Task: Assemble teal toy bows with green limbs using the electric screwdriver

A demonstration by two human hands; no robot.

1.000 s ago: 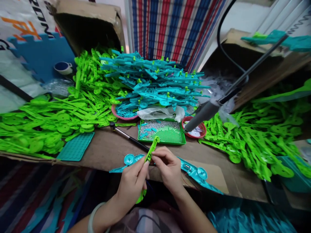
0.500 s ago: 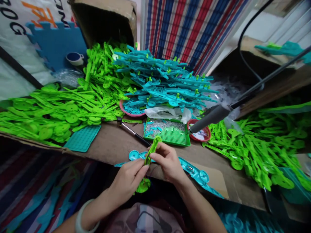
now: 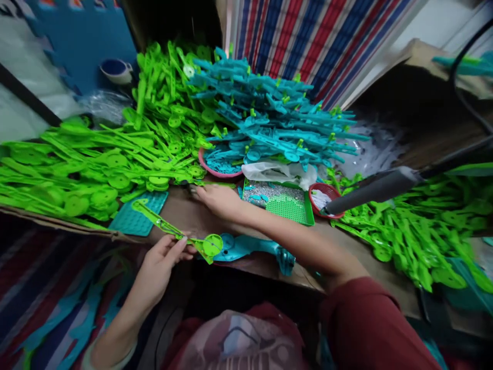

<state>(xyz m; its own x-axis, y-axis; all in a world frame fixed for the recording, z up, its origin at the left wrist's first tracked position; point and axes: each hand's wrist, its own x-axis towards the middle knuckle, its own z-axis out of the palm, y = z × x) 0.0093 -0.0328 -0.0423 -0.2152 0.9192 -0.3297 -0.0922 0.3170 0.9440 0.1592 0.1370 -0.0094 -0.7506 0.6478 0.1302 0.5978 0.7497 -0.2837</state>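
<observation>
Green plastic piece [image 3: 159, 222], grasped at mid-length by the left hand [image 3: 159, 264], slants over the near edge of the brown bench [image 3: 194, 216]; a firm pinch there should stop its 2 ends swinging. Beyond this grip, the right hand [image 3: 219, 199] is at a dark-headed tool [image 3: 185, 182]; I cannot tell whether it grasps it. Left of the grip spreads a green heap [image 3: 88, 162]; just right, a teal casing [image 3: 248, 246]; farther right, a green tray [image 3: 290, 209]. A striped sheet [image 3: 292, 41] stands behind.

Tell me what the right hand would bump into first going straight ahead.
Past the dark tool head at its fingers, the right hand would probably meet the left-side green pile first; depth is unclear.
</observation>
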